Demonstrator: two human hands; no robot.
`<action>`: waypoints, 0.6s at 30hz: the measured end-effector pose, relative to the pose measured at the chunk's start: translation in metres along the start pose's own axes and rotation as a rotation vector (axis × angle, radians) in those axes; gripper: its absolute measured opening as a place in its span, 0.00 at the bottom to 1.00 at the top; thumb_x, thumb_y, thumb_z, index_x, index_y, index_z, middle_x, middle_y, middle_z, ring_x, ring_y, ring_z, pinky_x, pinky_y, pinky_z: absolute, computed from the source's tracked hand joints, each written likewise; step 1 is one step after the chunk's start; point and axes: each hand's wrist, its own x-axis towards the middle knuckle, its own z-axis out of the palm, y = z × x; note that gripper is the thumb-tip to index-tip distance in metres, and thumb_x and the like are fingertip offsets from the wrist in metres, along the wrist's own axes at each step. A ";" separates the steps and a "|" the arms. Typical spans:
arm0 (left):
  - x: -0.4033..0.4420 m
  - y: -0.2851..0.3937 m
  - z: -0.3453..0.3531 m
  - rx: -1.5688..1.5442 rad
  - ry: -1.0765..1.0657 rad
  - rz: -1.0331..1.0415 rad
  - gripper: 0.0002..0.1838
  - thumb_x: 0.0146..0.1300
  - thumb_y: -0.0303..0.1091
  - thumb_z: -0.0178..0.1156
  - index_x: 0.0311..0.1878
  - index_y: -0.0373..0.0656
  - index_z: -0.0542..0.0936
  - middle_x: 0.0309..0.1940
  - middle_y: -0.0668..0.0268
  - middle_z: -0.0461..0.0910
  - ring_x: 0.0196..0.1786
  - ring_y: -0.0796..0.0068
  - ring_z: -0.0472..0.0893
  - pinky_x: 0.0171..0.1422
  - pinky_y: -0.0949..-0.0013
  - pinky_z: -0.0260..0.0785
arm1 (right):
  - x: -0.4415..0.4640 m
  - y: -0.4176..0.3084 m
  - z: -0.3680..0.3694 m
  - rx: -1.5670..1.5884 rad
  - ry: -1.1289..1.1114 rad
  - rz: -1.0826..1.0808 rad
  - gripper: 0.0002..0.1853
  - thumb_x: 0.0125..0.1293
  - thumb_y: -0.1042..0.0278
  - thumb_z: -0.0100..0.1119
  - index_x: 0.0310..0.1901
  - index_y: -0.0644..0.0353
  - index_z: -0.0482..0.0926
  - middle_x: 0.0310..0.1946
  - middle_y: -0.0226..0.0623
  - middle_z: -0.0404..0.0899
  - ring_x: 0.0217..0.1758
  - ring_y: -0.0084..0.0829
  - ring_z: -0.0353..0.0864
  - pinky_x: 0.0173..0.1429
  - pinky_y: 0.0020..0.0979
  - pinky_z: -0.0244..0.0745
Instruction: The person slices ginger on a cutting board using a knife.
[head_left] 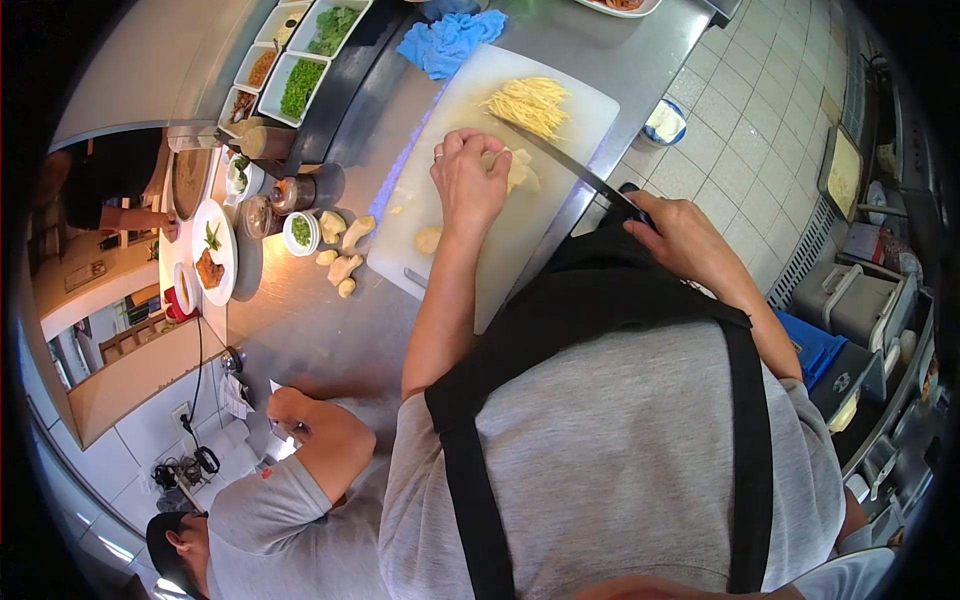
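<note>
On the white cutting board (585, 120) my left hand (468, 182) presses down with curled fingers on thin, pale yellow ginger slices (522, 172). My right hand (690, 236) is closed around the dark handle of a knife (580, 168). Its long blade slants across the board, with the tip close to a heap of fine ginger strips (530, 106). A cut ginger piece (428, 240) lies on the board left of my left wrist. Several peeled ginger pieces (344, 268) rest on the steel counter beside the board.
A blue cloth (450, 42) is bunched by the board's far edge. White containers of chopped greens (298, 88) stand at the upper left. A bowl of green bits (300, 234) and a plate of food (216, 265) are at left. A co-worker (270, 490) stands at lower left.
</note>
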 end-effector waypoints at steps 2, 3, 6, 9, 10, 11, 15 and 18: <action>0.004 -0.004 0.000 -0.099 -0.001 0.013 0.07 0.54 0.34 0.69 0.37 0.46 0.86 0.50 0.62 0.77 0.55 0.59 0.73 0.60 0.57 0.64 | -0.001 -0.001 0.000 0.013 0.006 0.006 0.17 0.68 0.62 0.57 0.53 0.63 0.75 0.32 0.56 0.81 0.40 0.57 0.81 0.46 0.50 0.75; 0.005 -0.005 -0.001 -0.131 0.008 0.029 0.06 0.54 0.33 0.69 0.36 0.46 0.86 0.48 0.62 0.78 0.53 0.60 0.74 0.59 0.58 0.65 | -0.001 -0.001 0.000 0.019 0.009 0.009 0.17 0.68 0.62 0.57 0.53 0.63 0.75 0.32 0.56 0.81 0.40 0.57 0.81 0.46 0.50 0.75; 0.006 -0.008 -0.004 -0.246 0.020 0.056 0.05 0.54 0.30 0.70 0.34 0.44 0.86 0.43 0.63 0.81 0.49 0.62 0.76 0.56 0.61 0.67 | -0.001 -0.002 0.000 0.017 0.010 0.008 0.16 0.68 0.62 0.57 0.52 0.63 0.75 0.32 0.56 0.81 0.40 0.57 0.81 0.46 0.50 0.75; 0.005 -0.010 -0.005 -0.401 0.006 0.041 0.05 0.54 0.28 0.70 0.35 0.43 0.86 0.39 0.62 0.83 0.45 0.64 0.78 0.52 0.64 0.70 | 0.000 0.000 0.001 0.010 0.003 0.010 0.16 0.69 0.62 0.57 0.52 0.63 0.75 0.33 0.56 0.81 0.40 0.57 0.81 0.46 0.50 0.75; 0.004 -0.010 -0.006 -0.449 0.010 0.032 0.05 0.54 0.28 0.70 0.35 0.42 0.86 0.38 0.62 0.83 0.45 0.65 0.78 0.52 0.65 0.70 | 0.000 0.000 0.001 0.009 0.003 0.011 0.16 0.69 0.62 0.57 0.52 0.63 0.75 0.32 0.56 0.81 0.40 0.57 0.81 0.46 0.50 0.75; 0.003 -0.010 -0.007 -0.497 0.015 0.024 0.05 0.55 0.28 0.70 0.36 0.42 0.86 0.37 0.63 0.83 0.44 0.66 0.78 0.51 0.66 0.70 | 0.000 -0.001 0.001 0.007 0.003 0.013 0.16 0.69 0.62 0.57 0.52 0.63 0.75 0.32 0.57 0.81 0.40 0.57 0.81 0.46 0.50 0.75; 0.003 -0.019 -0.008 -0.659 0.039 0.031 0.05 0.59 0.28 0.69 0.38 0.40 0.85 0.35 0.67 0.83 0.44 0.75 0.78 0.51 0.71 0.69 | 0.000 0.000 0.002 0.007 0.004 0.023 0.16 0.69 0.62 0.57 0.51 0.63 0.76 0.32 0.57 0.81 0.40 0.57 0.81 0.46 0.50 0.75; -0.001 -0.019 -0.020 -0.849 -0.014 -0.047 0.05 0.61 0.27 0.68 0.40 0.38 0.84 0.35 0.71 0.83 0.41 0.82 0.78 0.49 0.76 0.69 | -0.001 -0.001 0.001 0.022 0.017 0.012 0.16 0.68 0.62 0.57 0.51 0.63 0.76 0.32 0.57 0.81 0.39 0.57 0.81 0.46 0.50 0.75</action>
